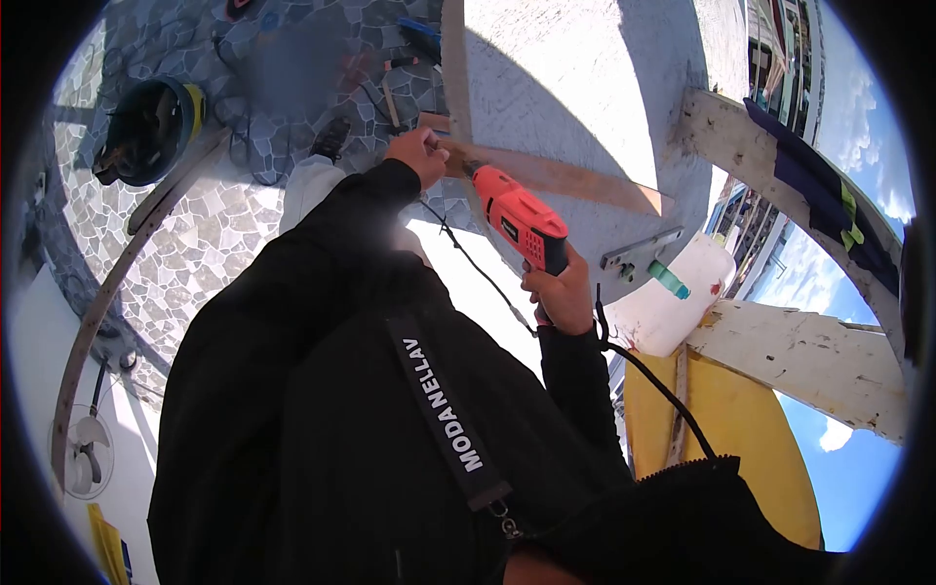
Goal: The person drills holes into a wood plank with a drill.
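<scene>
Paving [234,283], apparently; right hand [567,294] grips drill [515,210].

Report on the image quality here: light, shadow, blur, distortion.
Head view: hard sunlight, with a sharp-edged shadow across the panel; head view: wide-angle bending, with the picture fading to black at the corners; head view: a blurred smear over part of the floor at upper left; head view: the drill in the right hand fairly crisp, the strap's lettering readable.
</scene>
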The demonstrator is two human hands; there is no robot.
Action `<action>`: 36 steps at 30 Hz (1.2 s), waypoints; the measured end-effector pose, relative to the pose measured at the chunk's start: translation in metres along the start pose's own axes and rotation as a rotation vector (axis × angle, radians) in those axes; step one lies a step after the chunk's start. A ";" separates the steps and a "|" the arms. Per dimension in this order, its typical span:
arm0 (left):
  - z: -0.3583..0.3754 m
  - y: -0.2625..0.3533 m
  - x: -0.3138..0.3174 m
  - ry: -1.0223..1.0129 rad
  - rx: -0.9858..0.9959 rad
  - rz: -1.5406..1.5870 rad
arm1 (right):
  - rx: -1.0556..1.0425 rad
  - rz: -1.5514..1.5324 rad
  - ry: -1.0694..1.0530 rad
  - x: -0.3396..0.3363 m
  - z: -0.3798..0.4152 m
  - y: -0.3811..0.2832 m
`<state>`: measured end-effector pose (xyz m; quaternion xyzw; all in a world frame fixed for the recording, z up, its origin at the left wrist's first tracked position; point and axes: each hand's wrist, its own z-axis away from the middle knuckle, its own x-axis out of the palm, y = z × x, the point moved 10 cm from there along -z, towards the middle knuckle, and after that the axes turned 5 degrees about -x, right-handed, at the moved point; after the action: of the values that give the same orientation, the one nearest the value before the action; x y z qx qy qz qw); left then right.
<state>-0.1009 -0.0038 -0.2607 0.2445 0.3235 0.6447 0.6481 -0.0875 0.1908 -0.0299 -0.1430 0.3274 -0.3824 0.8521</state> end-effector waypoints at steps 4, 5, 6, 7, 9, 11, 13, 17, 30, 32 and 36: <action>0.000 0.002 -0.004 0.047 0.034 -0.022 | -0.371 0.414 0.099 0.019 0.022 -0.073; -0.001 0.000 -0.002 0.037 0.040 -0.028 | -0.383 0.567 0.070 0.026 0.021 -0.083; -0.003 -0.001 -0.002 0.046 0.057 -0.034 | -0.394 0.720 0.039 0.031 0.018 -0.089; -0.002 0.001 -0.003 0.057 0.073 -0.039 | -0.438 0.751 0.028 0.033 0.014 -0.098; -0.001 0.003 -0.005 0.052 0.064 -0.053 | -0.395 0.709 0.027 0.025 0.000 -0.108; 0.000 0.002 -0.006 0.052 0.053 -0.066 | -0.352 0.617 0.017 0.008 -0.022 -0.104; 0.001 0.004 -0.007 0.078 0.080 -0.045 | -0.123 0.471 -0.076 -0.015 -0.034 -0.084; 0.004 0.009 -0.011 0.106 0.084 -0.095 | 0.060 0.096 -0.074 -0.016 -0.010 -0.049; -0.025 -0.018 0.025 -0.241 -0.205 0.352 | -0.041 -0.623 0.353 -0.034 0.093 0.048; -0.027 -0.014 0.031 -0.260 -0.247 0.215 | -0.063 -0.767 0.458 -0.035 0.102 0.063; -0.048 -0.007 0.034 -0.247 0.048 -0.289 | -0.037 -0.932 0.579 -0.032 0.117 0.091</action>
<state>-0.1325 0.0250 -0.3012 0.2880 0.2885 0.5022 0.7626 0.0257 0.2745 0.0261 -0.1770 0.4571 -0.7373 0.4649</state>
